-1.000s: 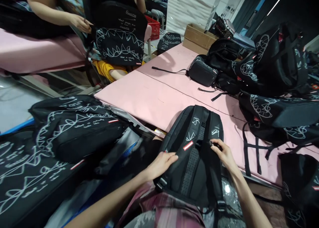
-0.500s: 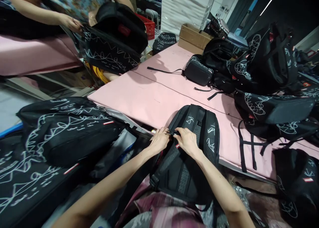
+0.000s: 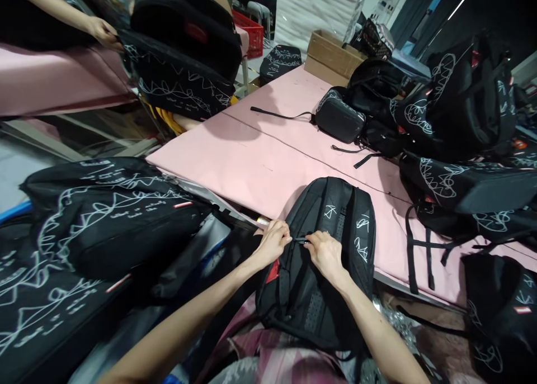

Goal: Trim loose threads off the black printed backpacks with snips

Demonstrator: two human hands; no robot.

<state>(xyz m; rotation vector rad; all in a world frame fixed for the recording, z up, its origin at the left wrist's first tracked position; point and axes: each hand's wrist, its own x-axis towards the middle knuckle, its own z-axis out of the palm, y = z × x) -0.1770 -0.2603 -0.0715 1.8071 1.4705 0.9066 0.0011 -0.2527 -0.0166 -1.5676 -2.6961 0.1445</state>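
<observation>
A black backpack (image 3: 331, 216) with white scribble marks lies back-side up at the near edge of the pink table (image 3: 260, 155), partly on my lap. My left hand (image 3: 273, 242) is closed in a pinch on the backpack's left shoulder strap near a red tag. My right hand (image 3: 325, 254) is closed on a small black strap piece between the two hands, at the middle of the back panel. The hands are almost touching.
Several black backpacks are piled at the right (image 3: 461, 121) and stacked at the left (image 3: 109, 211). A small black pouch (image 3: 339, 115) and a cardboard box (image 3: 333, 57) sit further back. Another person's hand (image 3: 103, 33) holds a backpack (image 3: 184, 54) at top left.
My right hand crossed from the right shoulder strap to the middle of the back panel and met my left hand. The other person tipped their backpack over.
</observation>
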